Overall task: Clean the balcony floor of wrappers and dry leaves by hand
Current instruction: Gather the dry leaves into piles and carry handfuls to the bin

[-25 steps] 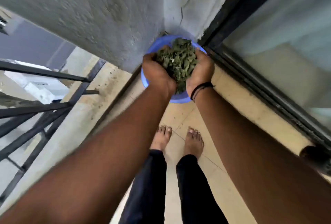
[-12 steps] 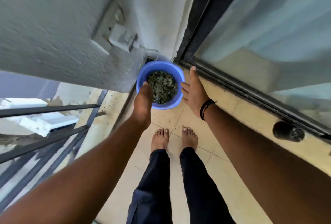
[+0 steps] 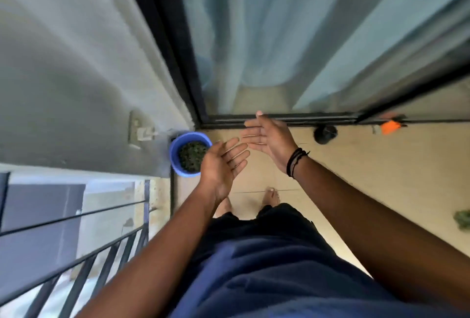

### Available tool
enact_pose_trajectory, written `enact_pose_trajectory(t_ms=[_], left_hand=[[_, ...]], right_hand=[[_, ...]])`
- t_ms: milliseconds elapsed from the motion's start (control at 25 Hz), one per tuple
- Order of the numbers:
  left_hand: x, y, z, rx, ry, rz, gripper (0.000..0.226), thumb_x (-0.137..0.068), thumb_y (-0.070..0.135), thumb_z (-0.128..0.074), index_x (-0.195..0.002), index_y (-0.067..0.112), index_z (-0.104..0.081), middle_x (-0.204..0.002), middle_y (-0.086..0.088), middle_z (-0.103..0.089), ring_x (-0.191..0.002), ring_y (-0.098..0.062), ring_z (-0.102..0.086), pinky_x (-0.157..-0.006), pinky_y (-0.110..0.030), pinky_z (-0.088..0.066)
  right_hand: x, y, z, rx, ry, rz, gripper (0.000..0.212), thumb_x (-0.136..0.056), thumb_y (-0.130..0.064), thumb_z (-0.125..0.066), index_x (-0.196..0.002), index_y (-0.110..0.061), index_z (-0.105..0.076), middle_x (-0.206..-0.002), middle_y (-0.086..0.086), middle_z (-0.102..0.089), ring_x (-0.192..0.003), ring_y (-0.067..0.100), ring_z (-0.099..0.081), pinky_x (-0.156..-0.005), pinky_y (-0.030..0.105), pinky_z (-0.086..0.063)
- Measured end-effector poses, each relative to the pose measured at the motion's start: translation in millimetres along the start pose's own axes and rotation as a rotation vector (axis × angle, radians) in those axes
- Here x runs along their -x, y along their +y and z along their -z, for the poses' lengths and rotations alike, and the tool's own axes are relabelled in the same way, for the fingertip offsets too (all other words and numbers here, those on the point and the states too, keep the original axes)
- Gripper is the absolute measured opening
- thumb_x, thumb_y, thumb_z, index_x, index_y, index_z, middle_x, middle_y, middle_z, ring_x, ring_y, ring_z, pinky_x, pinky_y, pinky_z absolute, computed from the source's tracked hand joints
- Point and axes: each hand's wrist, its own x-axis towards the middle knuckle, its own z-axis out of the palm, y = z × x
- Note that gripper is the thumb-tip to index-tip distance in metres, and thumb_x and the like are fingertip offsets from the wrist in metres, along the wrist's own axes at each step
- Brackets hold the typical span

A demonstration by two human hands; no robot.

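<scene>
A blue bucket [image 3: 175, 154] stands in the balcony corner, against the grey wall, with dark dry leaves [image 3: 192, 156] inside it. My left hand [image 3: 223, 165] is held up just right of the bucket, palm up, fingers straight, holding nothing. My right hand [image 3: 269, 137] is raised a little farther right, palm facing left, fingers straight and empty, with black bands on the wrist. The two hands are apart. An orange wrapper [image 3: 390, 126] lies by the door track at the right. A green clump of leaves [image 3: 463, 218] lies at the right edge of the floor.
Sliding glass door [image 3: 292, 37] with a black track runs along the far side. A black round object [image 3: 325, 134] sits by the track. Metal railing [image 3: 89, 254] bounds the left. A wall socket with a plug [image 3: 142, 132] is near the bucket. My bare feet [image 3: 272, 196] stand on beige tiles.
My hands released the leaves into the bucket, then lifted away to the right and opened. My view rose and swung right, showing more floor and the door.
</scene>
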Motion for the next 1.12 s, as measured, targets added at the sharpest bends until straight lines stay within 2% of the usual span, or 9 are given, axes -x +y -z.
enact_pose_trajectory(t_ms=[120,320,480,640,760,880,1120], left_hand=[[15,-2,-64,-0.099,-0.136,0.007,0.04,-0.105,0.038,-0.037,-0.117,0.015,-0.067,-0.122,-0.013,-0.071,-0.117,-0.028,-0.066,-0.098,-0.036,-0.05],[30,-44,-185,-0.352,-0.357,0.041,0.036,-0.103,0.044,-0.043,-0.118,0.016,-0.061,-0.125,-0.018,-0.07,-0.121,-0.033,-0.064,-0.098,-0.039,-0.049],[47,-125,-298,-0.464,-0.49,0.103,0.029,-0.101,0.043,-0.049,-0.115,0.019,-0.058,-0.129,-0.02,-0.066,-0.123,-0.036,-0.062,-0.099,-0.04,-0.049],[72,-232,-396,-0.624,-0.648,0.167,0.042,-0.101,0.041,-0.049,-0.134,0.014,-0.054,-0.128,-0.021,-0.066,-0.121,-0.034,-0.063,-0.097,-0.04,-0.051],[84,-296,-444,-0.707,-0.688,0.217,0.047,-0.101,0.041,-0.051,-0.139,0.012,-0.051,-0.127,-0.021,-0.067,-0.118,-0.034,-0.065,-0.092,-0.039,-0.053],[87,-353,-478,-0.803,-0.698,0.274,0.048,-0.101,0.038,-0.051,-0.141,0.01,-0.05,-0.124,-0.02,-0.069,-0.114,-0.033,-0.067,-0.093,-0.04,-0.054],[76,-436,-552,-0.954,-0.726,0.347,0.047,-0.101,0.036,-0.051,-0.137,0.008,-0.056,-0.127,-0.019,-0.068,-0.116,-0.034,-0.066,-0.105,-0.045,-0.047]], right_hand=[[41,-6,67,-0.202,0.165,0.087,0.041,-0.105,-0.04,-0.047,-0.11,-0.005,-0.068,-0.106,0.018,-0.075,-0.096,0.03,-0.073,-0.091,0.038,-0.056],[127,3,212,-0.614,0.537,0.229,0.032,-0.102,-0.03,-0.052,-0.108,-0.002,-0.066,-0.098,0.019,-0.074,-0.092,0.031,-0.072,-0.086,0.039,-0.056],[199,36,322,-0.804,0.742,0.31,0.029,-0.102,-0.028,-0.05,-0.102,-0.005,-0.066,-0.095,0.016,-0.072,-0.087,0.03,-0.07,-0.09,0.041,-0.053],[260,93,424,-1.008,0.949,0.354,0.036,-0.103,-0.036,-0.048,-0.098,-0.005,-0.067,-0.086,0.013,-0.072,-0.08,0.027,-0.072,-0.086,0.04,-0.055],[294,126,474,-1.13,1.055,0.38,0.038,-0.103,-0.038,-0.048,-0.096,-0.005,-0.067,-0.083,0.013,-0.071,-0.078,0.027,-0.071,-0.087,0.041,-0.055],[326,157,513,-1.272,1.132,0.406,0.038,-0.103,-0.037,-0.048,-0.093,-0.005,-0.066,-0.083,0.013,-0.072,-0.081,0.029,-0.071,-0.083,0.039,-0.056],[355,207,585,-1.487,1.251,0.414,0.041,-0.104,-0.039,-0.046,-0.096,-0.004,-0.065,-0.091,0.017,-0.072,-0.093,0.033,-0.071,-0.083,0.039,-0.056]])
